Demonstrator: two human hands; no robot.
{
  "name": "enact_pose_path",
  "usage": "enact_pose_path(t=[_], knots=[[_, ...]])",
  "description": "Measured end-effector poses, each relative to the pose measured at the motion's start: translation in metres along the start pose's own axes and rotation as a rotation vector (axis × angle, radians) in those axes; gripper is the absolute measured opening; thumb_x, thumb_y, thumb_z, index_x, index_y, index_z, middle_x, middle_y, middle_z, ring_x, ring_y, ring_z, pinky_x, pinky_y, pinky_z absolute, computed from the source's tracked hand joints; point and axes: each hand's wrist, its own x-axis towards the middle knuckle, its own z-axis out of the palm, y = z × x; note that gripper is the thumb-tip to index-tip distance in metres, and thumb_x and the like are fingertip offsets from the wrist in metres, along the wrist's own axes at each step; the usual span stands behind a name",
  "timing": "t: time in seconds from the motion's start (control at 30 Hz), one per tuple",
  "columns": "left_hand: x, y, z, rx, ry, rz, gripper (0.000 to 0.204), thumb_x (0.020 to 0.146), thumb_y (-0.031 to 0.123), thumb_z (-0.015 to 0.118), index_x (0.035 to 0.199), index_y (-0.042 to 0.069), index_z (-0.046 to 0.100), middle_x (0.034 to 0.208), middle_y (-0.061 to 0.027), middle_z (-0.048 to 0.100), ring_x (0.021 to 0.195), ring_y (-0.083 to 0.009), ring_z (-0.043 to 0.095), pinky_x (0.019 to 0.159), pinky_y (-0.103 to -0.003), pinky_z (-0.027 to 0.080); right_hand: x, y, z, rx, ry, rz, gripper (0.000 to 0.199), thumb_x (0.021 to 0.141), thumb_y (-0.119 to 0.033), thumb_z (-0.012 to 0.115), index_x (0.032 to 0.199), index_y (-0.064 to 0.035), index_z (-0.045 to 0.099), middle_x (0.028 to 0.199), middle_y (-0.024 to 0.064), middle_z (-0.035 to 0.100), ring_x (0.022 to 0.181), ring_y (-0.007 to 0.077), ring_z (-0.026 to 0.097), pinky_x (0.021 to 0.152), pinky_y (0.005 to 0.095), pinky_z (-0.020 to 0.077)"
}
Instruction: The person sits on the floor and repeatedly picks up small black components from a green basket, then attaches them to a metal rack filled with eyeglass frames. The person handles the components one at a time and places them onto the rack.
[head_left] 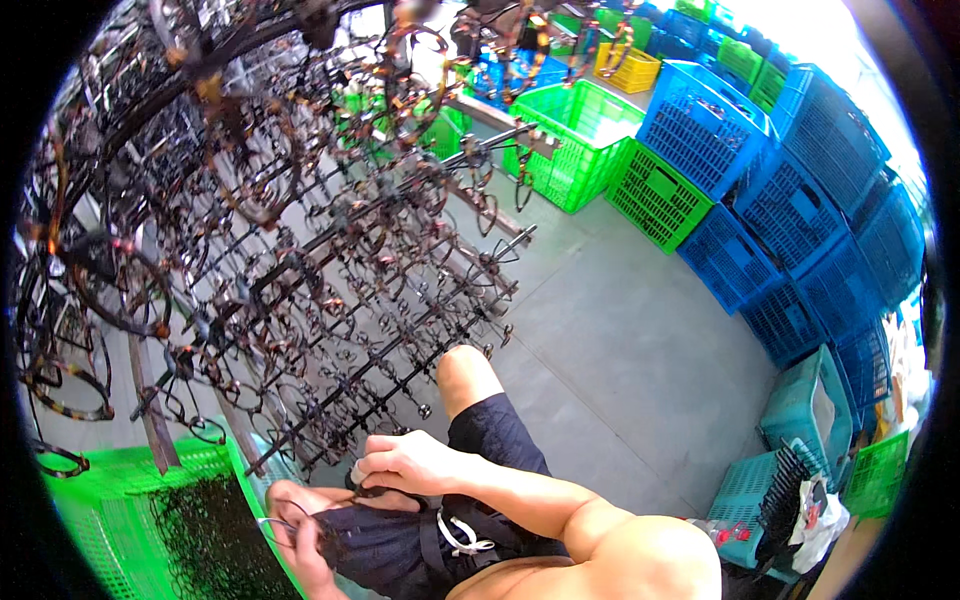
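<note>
My left hand (312, 565) is low at the left by my thigh, its fingers closed on an eyeglass frame (268, 522); one thin round rim shows beside the fingers. Over my lap, my right hand (405, 463) is closed with fingertips pressed together. A small dark piece shows under them, too hidden to name. Just beyond both hands stands a rack (345, 385) of dark bars, hung with many tortoiseshell eyeglass frames (290, 290). Beside my left hand is a bright green crate (130, 470) holding a dark, tangled heap (215, 535).
Blue crates (705, 125) and a green crate (660, 195) are stacked along the right. An open green crate (570, 150) stands at the far side. Teal crates (805, 410) and a white plastic bag (818, 525) lie at the lower right. Grey floor (620, 350) lies between.
</note>
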Motion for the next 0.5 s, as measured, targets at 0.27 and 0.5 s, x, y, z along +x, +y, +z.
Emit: enact_pose_path(t=[0.27, 0.5], knots=[[-0.017, 0.074, 0.058, 0.599, -0.546, -0.108, 0.018, 0.083, 0.011, 0.062, 0.098, 0.001, 0.058, 0.087, -0.0043, 0.059, 0.081, -0.0184, 0.056, 0.074, -0.03, 0.045, 0.0, 0.017, 0.022, 0.355, 0.063, 0.005, 0.017, 0.074, -0.006, 0.068, 0.088, -0.0016, 0.06, 0.082, 0.0084, 0.054, 0.068, 0.0205, 0.056, 0.062, 0.0314, 0.0463], [-0.017, 0.019, 0.036, 0.329, -0.293, -0.148, 0.019, 0.087, 0.016, 0.06, 0.101, 0.002, 0.058, 0.09, -0.0047, 0.059, 0.086, -0.0173, 0.055, 0.08, -0.031, 0.045, -0.016, 0.014, 0.084, 0.946, 0.059, 0.161, 0.053, 0.096, -0.029, 0.045, 0.137, -0.0028, 0.024, 0.114, 0.0092, 0.046, 0.108, 0.0173, 0.043, 0.096, 0.0317, 0.0341]])
